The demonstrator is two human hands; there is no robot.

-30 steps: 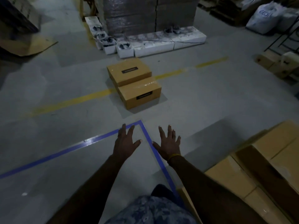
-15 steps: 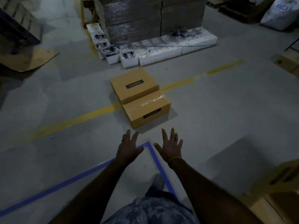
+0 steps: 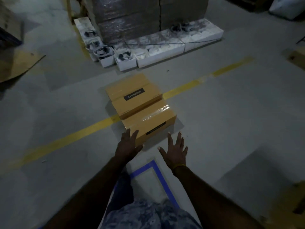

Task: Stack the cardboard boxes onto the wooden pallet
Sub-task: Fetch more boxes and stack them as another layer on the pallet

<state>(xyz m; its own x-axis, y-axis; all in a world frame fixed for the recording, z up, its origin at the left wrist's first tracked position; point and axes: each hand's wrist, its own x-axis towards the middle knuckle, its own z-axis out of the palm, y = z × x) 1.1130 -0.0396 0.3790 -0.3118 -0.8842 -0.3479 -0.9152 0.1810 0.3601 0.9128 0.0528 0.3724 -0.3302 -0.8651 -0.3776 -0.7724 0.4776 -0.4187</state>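
Two brown cardboard boxes lie side by side on the grey floor across a yellow line. The near box [image 3: 148,122] has shiny tape on top and a dark label on its front side. The far box [image 3: 133,93] carries a dark label on its lid. My left hand [image 3: 127,143] reaches out with fingers spread, overlapping the near box's front left corner; contact is unclear. My right hand [image 3: 175,150] is spread flat just in front of the box's right end, holding nothing. No wooden pallet shows in this view.
A tall shrink-wrapped stack [image 3: 132,19] stands behind the boxes, ringed by several white open trays [image 3: 161,50]. A flat cardboard sheet [image 3: 18,66] lies at far left. Blue tape [image 3: 156,169] marks a floor corner below my hands. A white sack [image 3: 287,7] sits top right.
I have stepped closer to the two boxes; they now lie right in front of my hands. Both hands stretched forward and stayed spread. The stacked boxes at lower right left the view.
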